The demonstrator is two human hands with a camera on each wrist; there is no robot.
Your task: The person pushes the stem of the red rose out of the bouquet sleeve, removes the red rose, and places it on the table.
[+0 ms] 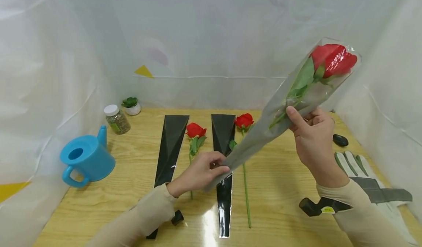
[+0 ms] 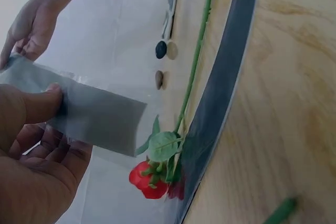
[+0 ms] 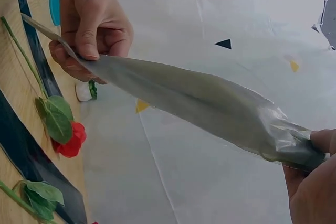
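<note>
We see a red rose [image 1: 334, 62] inside a grey wrapper [image 1: 260, 137], held slantwise above the desk [image 1: 277, 210], with its bloom up toward the right edge and its narrow end low over the middle. The left hand [image 1: 202, 170] pinches that narrow end between thumb and fingers, and the right hand [image 1: 311, 140] grips the wrapper below the bloom, thumb in front and fingers curled behind. Beneath, we find two black wrappers lying lengthwise on the desk, the left one [image 1: 169, 144] and the right one [image 1: 224, 195], wide ends toward the back edge. A shorter rose [image 1: 196, 130] lies between them, and a longer rose [image 1: 244, 121] lies just right of the second. Along the left edge we see a blue watering can [image 1: 89, 159]; near the back left corner stand a white-lidded jar [image 1: 118, 120] and a small potted plant [image 1: 133, 106]. By the right edge we notice a glove [image 1: 362, 183] and a dark oval object [image 1: 340, 140]. Pale sheeting [image 1: 197, 38] rises behind the back edge.
</note>
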